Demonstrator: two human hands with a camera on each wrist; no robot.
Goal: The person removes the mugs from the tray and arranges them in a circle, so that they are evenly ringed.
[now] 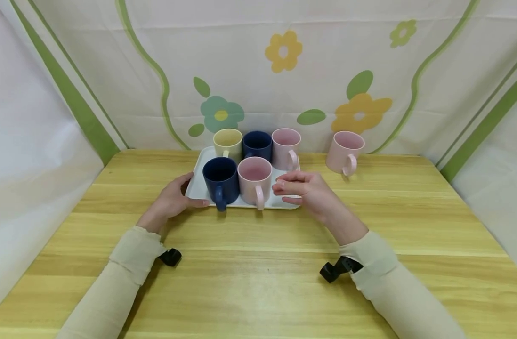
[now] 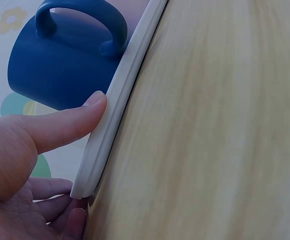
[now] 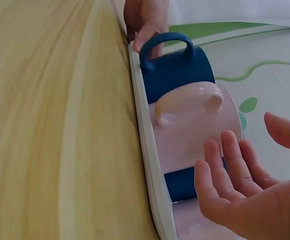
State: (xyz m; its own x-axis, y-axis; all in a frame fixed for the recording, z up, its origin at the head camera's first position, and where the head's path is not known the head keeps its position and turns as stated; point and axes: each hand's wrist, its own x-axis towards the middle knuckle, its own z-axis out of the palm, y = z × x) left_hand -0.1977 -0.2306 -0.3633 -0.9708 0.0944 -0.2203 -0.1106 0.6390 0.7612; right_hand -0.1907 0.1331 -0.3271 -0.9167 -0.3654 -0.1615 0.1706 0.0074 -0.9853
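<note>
A white tray (image 1: 197,186) carries several mugs in two rows. Its front row holds a navy mug (image 1: 221,184) and a pink mug (image 1: 251,186), handles toward me. Behind them stand a yellow mug (image 1: 235,151), a second navy mug (image 1: 258,146) and another pink mug (image 1: 280,156). My left hand (image 1: 170,198) grips the tray's left front corner; in the left wrist view the thumb presses the rim and the fingers reach around the corner. Over the tray's right end, beside the front pink mug, my right hand (image 1: 312,194) has loosely extended fingers and holds nothing.
One more pink mug (image 1: 339,157) stands on the wooden table (image 1: 258,282) to the right of the tray, near the back edge. A white cloth with printed flowers (image 1: 284,51) hangs close behind the mugs, and pale cloth also flanks both sides of the table.
</note>
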